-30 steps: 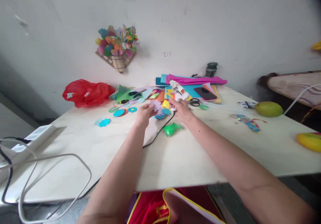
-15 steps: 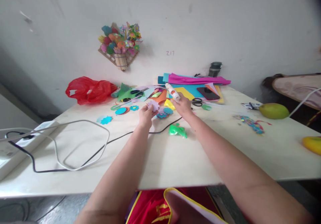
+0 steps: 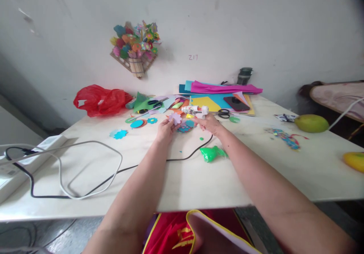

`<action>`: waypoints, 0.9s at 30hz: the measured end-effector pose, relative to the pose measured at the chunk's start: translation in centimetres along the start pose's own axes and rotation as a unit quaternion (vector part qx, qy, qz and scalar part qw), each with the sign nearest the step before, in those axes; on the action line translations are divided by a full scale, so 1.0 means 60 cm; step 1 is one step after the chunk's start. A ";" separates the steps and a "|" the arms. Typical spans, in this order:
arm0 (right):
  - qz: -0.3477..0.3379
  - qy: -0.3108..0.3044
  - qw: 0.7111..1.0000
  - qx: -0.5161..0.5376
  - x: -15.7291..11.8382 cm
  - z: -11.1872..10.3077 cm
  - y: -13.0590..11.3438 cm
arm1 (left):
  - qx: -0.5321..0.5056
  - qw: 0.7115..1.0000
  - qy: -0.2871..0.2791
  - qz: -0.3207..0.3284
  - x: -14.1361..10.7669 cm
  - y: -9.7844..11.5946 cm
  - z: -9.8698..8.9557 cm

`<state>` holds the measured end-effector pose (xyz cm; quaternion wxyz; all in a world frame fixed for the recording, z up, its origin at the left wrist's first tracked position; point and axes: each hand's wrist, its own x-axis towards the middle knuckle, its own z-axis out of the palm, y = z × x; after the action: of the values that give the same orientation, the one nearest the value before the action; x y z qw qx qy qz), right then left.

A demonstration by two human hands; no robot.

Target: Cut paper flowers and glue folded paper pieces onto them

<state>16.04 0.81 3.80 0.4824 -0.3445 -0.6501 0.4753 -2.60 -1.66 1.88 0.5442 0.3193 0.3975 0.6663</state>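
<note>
Between my left hand's (image 3: 165,130) thumb and fingers is a pale purple paper flower (image 3: 175,119), held just above the table. My right hand (image 3: 211,124) is closed around a white glue stick (image 3: 196,110) with a printed label, lying nearly level and pointing left towards the flower. Blue flower cutouts (image 3: 184,127) rest on the table between the two hands. A small yellow piece (image 3: 189,116) shows just beneath the glue stick. Nearer to me, a bright green plastic packet (image 3: 209,154) lies below my right wrist.
A black cable (image 3: 187,158) crosses the white table (image 3: 187,185). Scissors (image 3: 223,113) lie right of my right hand, near a phone (image 3: 236,104) and coloured sheets (image 3: 205,102). At left are blue paper cutouts (image 3: 120,134), a red plastic bag (image 3: 102,100) and a power strip (image 3: 34,163). Mangoes (image 3: 312,123) sit at right.
The glue stick has swung from an upward slant to nearly level. My right hand has moved slightly right and nearer. The green packet and part of the black cable have shifted right and towards me.
</note>
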 end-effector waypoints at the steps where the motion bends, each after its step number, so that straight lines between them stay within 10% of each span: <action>1: 0.003 -0.012 1.000 -0.004 0.000 0.000 0.001 | -0.003 1.000 0.002 -0.001 0.001 -0.001 0.000; 27: 0.039 -0.048 0.996 -0.062 -0.003 -0.009 -0.004 | -0.018 1.000 0.021 0.009 0.002 -0.003 -0.001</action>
<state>16.62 0.76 4.01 0.4092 -0.3753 -0.6868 0.4691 -2.61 -1.52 1.67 0.5354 0.2988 0.3940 0.6848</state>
